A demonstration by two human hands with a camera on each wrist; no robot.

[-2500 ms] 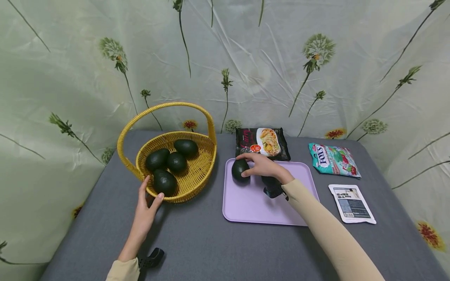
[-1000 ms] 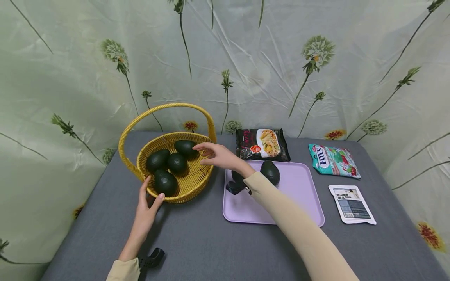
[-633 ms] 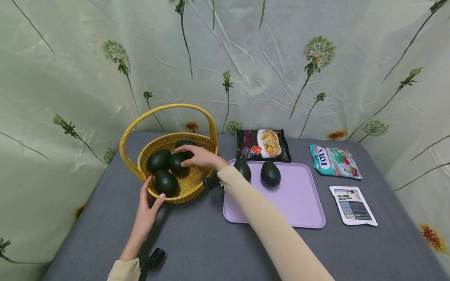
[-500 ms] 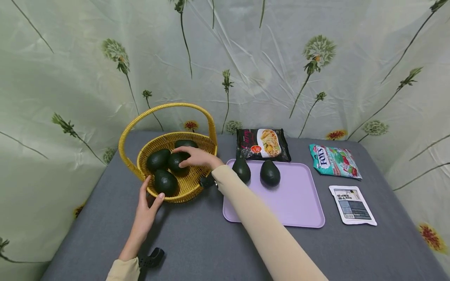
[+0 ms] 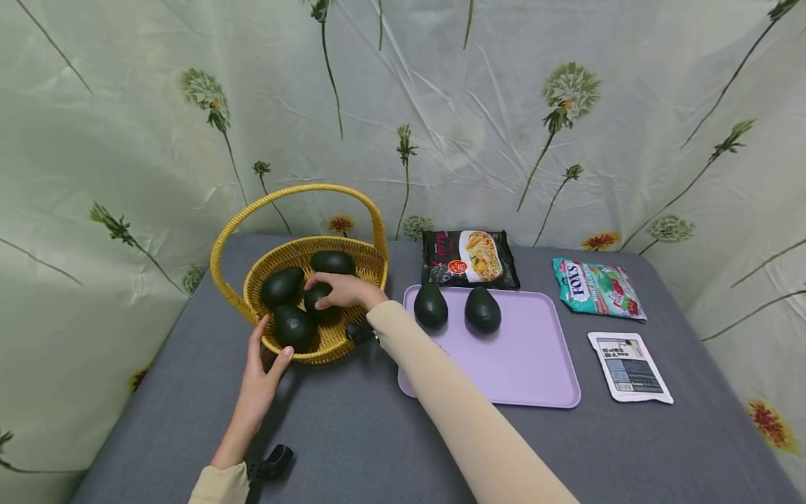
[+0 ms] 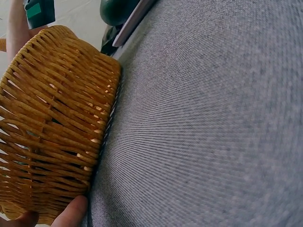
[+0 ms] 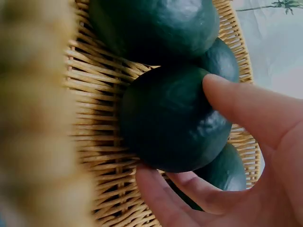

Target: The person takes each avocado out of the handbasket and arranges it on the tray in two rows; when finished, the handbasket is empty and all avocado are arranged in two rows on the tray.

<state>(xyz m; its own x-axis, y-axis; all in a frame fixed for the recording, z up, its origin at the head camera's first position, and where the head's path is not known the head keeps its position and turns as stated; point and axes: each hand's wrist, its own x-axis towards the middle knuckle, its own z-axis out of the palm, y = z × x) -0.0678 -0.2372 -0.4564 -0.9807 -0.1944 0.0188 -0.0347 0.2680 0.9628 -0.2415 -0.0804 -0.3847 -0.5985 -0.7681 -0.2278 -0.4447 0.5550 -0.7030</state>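
Observation:
A yellow wicker basket (image 5: 335, 347) with a tall handle holds several dark green avocados. In the head view my left hand (image 5: 257, 381) grips its near-left side, thumb at the rim; in the left wrist view, fingertips (image 6: 71, 213) touch the basket's lower wall (image 6: 52, 118). Inside the basket, my right hand (image 5: 343, 290) pinches the middle avocado (image 7: 170, 118), thumb on one side and fingers curled under the other. Other avocados (image 5: 296, 327) lie close around it. Two more, a left avocado (image 5: 431, 306) and a right avocado (image 5: 483, 311), rest on the lilac tray (image 5: 504, 378).
Behind the tray lies a black noodle packet (image 5: 469, 259). To the right are a teal candy bag (image 5: 598, 288) and a white pouch (image 5: 631, 367). The grey tabletop (image 5: 352, 441) meets a flower-print curtain (image 5: 466, 126) at the back.
My right hand has let go of an avocado on the tray, moved left into the basket and taken hold of the middle avocado. My left hand has stayed at the basket.

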